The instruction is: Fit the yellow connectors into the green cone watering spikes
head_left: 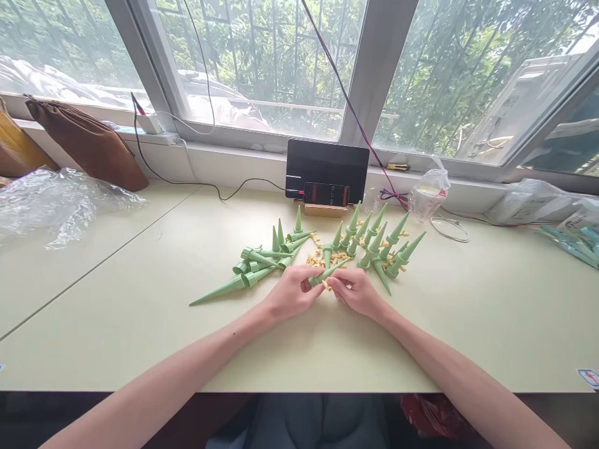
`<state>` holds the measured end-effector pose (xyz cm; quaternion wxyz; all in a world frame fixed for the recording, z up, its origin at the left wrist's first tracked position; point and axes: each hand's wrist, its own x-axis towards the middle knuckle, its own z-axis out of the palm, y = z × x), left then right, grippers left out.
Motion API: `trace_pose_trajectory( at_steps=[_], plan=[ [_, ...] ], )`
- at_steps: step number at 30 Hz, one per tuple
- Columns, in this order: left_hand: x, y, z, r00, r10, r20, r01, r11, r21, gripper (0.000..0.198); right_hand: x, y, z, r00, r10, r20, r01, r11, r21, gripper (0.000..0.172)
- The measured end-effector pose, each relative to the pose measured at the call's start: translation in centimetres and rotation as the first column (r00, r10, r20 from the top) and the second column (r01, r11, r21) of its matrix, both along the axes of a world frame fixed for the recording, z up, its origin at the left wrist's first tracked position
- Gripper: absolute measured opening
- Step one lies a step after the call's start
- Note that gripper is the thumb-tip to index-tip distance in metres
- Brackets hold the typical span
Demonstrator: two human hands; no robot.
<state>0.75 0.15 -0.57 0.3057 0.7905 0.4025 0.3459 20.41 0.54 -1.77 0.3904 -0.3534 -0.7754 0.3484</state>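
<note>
At the centre of the frame the left hand pinches the wide end of a green cone-shaped spike, whose tip points up and to the right. The right hand closes thumb and fingers on a small yellow piece right at the spike's lower end; I cannot tell whether the piece is seated in the spike. Just above the hands, loose yellow pieces lie scattered on the pale green table. Left of them a heap of spikes lies on its side, one long spike reaching toward the lower left. Right of them a second cluster of spikes fans its tips toward the upper right. With so many loose pieces and two full groups, the work looks roughly midway, though which group is finished cannot be told. Behind, a phone leans against a dark screen.
</note>
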Motion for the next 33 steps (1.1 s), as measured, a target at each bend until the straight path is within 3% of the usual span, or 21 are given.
trace_pose_trajectory(
  at_steps=[8, 17, 22, 27, 33],
  plan=[
    [-0.08, -0.08, 0.1, 0.996, -0.022, -0.081, 0.029, 0.996, 0.082, 0.024, -0.01, 0.12, -0.13, 0.999, -0.029, 0.026, 0.029, 1.0, 0.0, 0.036],
    [0.08, -0.31, -0.07, 0.993, -0.032, -0.114, 0.044, 0.994, 0.103, 0.021, 0.06, -0.03, -0.22, 0.993, -0.078, -0.091, 0.061, 0.983, -0.174, 0.022],
    [0.25, -0.43, -0.08, 0.997, -0.024, -0.078, 0.031, 0.996, 0.084, 0.021, 0.03, -0.04, 0.07, 0.996, -0.057, -0.067, 0.045, 0.984, -0.17, 0.038],
    [0.39, -0.56, 0.06, 0.999, -0.029, -0.038, 0.031, 0.998, 0.051, 0.025, 0.2, 0.13, 0.01, 0.999, -0.033, -0.009, 0.032, 0.995, -0.09, 0.03],
    [0.48, -0.54, 0.13, 0.997, -0.034, 0.073, 0.04, 0.996, -0.084, 0.047, 0.46, 0.21, 0.07, 0.995, -0.088, -0.036, 0.084, 0.99, -0.109, 0.033]
  ],
)
